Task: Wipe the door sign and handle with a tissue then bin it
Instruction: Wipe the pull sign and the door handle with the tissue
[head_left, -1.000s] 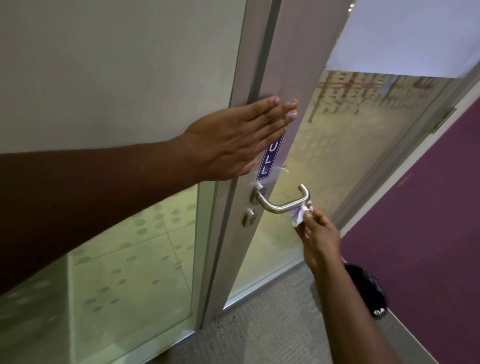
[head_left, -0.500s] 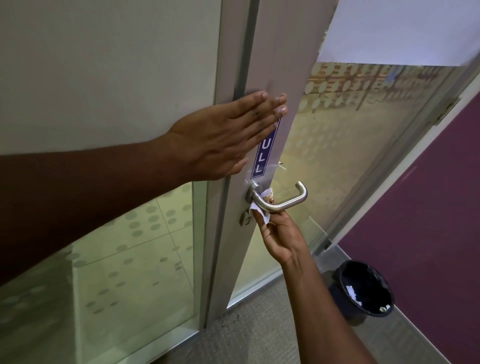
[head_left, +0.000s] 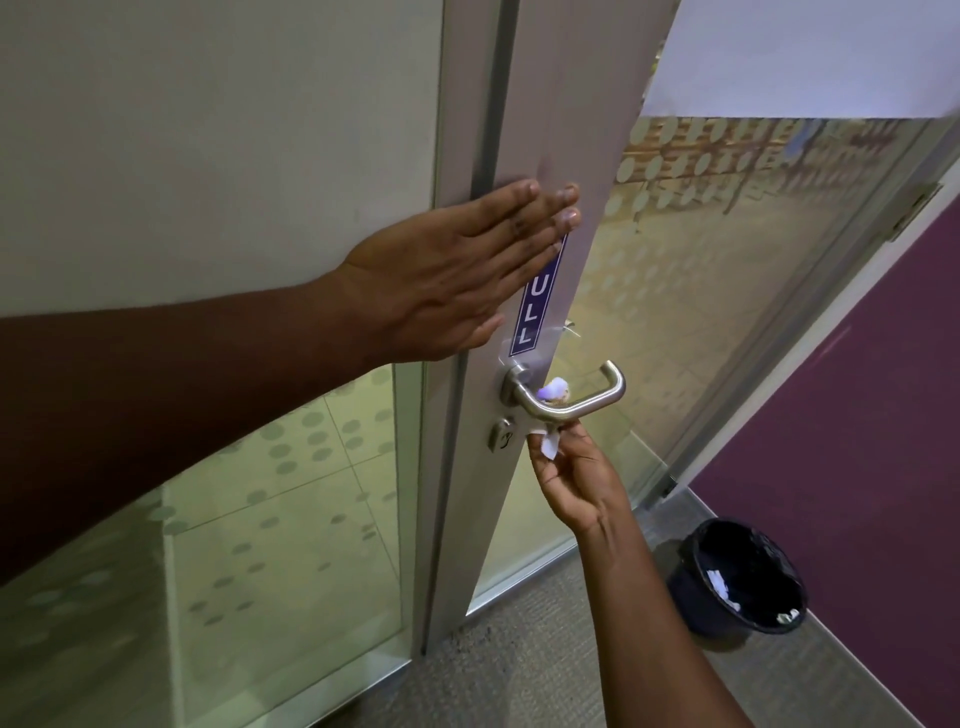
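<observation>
A blue PULL sign (head_left: 535, 309) runs down the door's edge strip, its top covered by my left hand (head_left: 452, 275), which lies flat with fingers straight against the door. Below it is a silver lever handle (head_left: 576, 402). My right hand (head_left: 576, 473) reaches up from beneath and pinches a white tissue (head_left: 551, 415) wrapped around the handle's bar near the rose. A black bin (head_left: 737, 577) stands on the floor at the lower right with scraps of paper inside.
The glass door (head_left: 701, 291) stands partly ajar, with frosted dots and a white upper panel. A fixed glass panel (head_left: 260, 519) is to the left. A keyhole plate (head_left: 501, 434) sits under the handle. Grey carpet (head_left: 519, 675) meets a purple wall (head_left: 857, 441) on the right.
My right hand slid the tissue from the handle's outer end inward to the bar near the rose. The view shifted, bringing the bin fully into sight. My left hand stayed pressed on the door.
</observation>
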